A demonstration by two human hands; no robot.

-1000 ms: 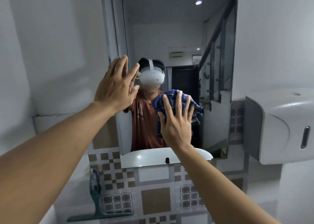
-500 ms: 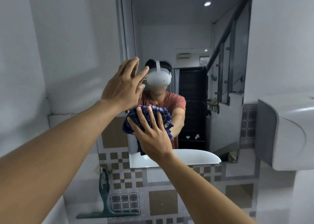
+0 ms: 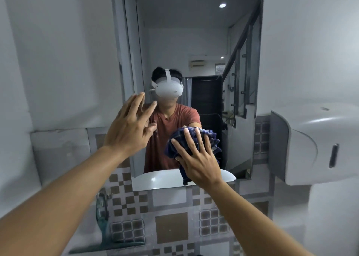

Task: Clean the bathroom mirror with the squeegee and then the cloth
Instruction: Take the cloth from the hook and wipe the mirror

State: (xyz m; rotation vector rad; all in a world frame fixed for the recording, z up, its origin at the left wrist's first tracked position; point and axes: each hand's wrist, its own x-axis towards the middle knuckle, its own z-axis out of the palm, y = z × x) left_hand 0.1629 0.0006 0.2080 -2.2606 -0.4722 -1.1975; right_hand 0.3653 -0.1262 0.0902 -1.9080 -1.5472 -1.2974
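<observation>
Fingers (image 3: 194,139) press cloth (image 3: 209,139); squeegee (image 3: 103,226) leans below.

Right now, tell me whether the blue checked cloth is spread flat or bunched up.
Bunched up. The blue checked cloth sits in a crumpled wad under the right hand, pressed against the wall mirror, one end hanging down.

**Cloth sweeps back to the right**

Half a second ago the crumpled blue checked cloth (image 3: 194,145) was at the left part of the tall wall mirror (image 3: 204,41); the flat right hand (image 3: 196,158) has carried it back rightward, lower down, near the bottom edge. The left hand (image 3: 128,127) has spread its fingers wider.
</observation>
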